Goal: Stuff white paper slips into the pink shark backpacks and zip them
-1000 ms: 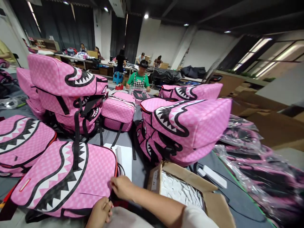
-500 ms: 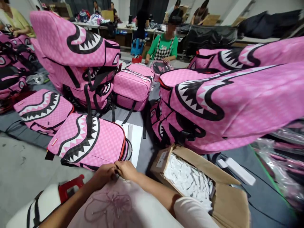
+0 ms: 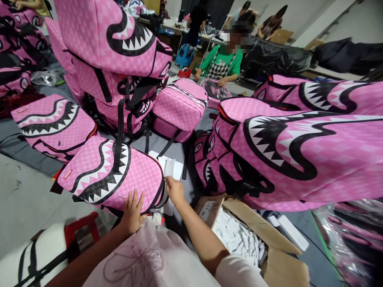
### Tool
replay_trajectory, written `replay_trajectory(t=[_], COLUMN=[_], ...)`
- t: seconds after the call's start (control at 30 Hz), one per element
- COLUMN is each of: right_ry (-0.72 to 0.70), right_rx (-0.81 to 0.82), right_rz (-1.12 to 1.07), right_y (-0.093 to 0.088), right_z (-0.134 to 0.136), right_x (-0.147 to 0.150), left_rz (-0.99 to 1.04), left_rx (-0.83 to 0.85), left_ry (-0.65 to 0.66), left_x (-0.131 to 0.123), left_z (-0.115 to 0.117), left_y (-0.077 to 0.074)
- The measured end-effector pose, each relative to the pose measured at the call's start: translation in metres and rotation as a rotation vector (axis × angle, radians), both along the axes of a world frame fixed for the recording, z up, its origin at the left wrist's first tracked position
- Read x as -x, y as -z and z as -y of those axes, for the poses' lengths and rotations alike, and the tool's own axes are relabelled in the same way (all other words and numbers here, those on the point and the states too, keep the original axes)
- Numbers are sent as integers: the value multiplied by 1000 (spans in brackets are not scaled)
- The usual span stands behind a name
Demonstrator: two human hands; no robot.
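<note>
A pink checked backpack [image 3: 143, 169] with a black-and-white shark-mouth print lies on its back in front of me. My left hand [image 3: 133, 211] rests on its lower edge, fingers spread and flat on the fabric. Just past the bag's rounded right end, my right hand [image 3: 175, 190] is closed, pinching a white paper slip [image 3: 169, 167] that stands up from its fingers. Under that slip lie white paper sheets [image 3: 178, 168], partly covered by the bag.
An open cardboard box [image 3: 284, 259] of white paper pieces stands at my right. Large pink bags [image 3: 287, 139] tower behind it, and more stacked bags [image 3: 86, 36] rise at left. A person in green [image 3: 220, 63] sits opposite. A red stool [image 3: 80, 229] is at lower left.
My hands have parted from the bag's near edge. The left now lies flat on the backpack; the right has reached forward and taken hold of a paper slip. The view has shifted.
</note>
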State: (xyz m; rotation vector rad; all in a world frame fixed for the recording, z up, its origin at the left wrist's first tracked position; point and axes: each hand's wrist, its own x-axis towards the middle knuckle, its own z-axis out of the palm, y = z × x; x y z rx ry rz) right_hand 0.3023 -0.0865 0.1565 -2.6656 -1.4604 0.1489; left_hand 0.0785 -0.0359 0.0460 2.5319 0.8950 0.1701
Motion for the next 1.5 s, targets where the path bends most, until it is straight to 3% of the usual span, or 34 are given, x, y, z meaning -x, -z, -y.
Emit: replay_trajectory(t=[0.07,0.13,0.3,0.43,0.57,0.73,0.83,0.9,0.97,1.1,1.17,1.23,1.33,1.5], right_ry=[79,55,-81,-188,-360,-456,-418,-353,-204,251,391,424,336,243], right_rx=[12,53,149,139,120,2,-36,-43,-111,-408,-452,-425,-301,-53], right_rz=[28,62,144,227,258,154,120,102,64,-50,-79,-87,-85,-44], right_y=[-13,-22,-36,-40,-42,-46,-45,-38,-28,-2,14,34,70,123], right_z=[-34,-55,-61,-79,-140,-231,-249,-235,-202,-104,-58,-22,17,50], right_x=[-15,-23,-37,-62,-76,-51,-38,-39,-48,-74,-81,-78,-58,-41], left_rz=[-65,-87,9,-83,-114,-119,-125,-127,-116,-58,-57,-83,-96,-14], left_rx=[69,92,-1,-10,21,256,300,228,128,3,2,41,82,66], left_ry=[35,32,-110,-143,-113,-161,-220,-192,-145,-143,-140,-133,-157,-137], left_x=[0,-9,-68,-105,-114,-125,-131,-129,-123,-112,-109,-106,-101,-88], left_z=[-5,-9,-6,0,-3,-21,-29,-28,-22,-12,-9,-8,-6,4], left_y=[-13,-29,-61,-53,-33,-26,-26,-24,-22,-26,-35,-47,-63,-78])
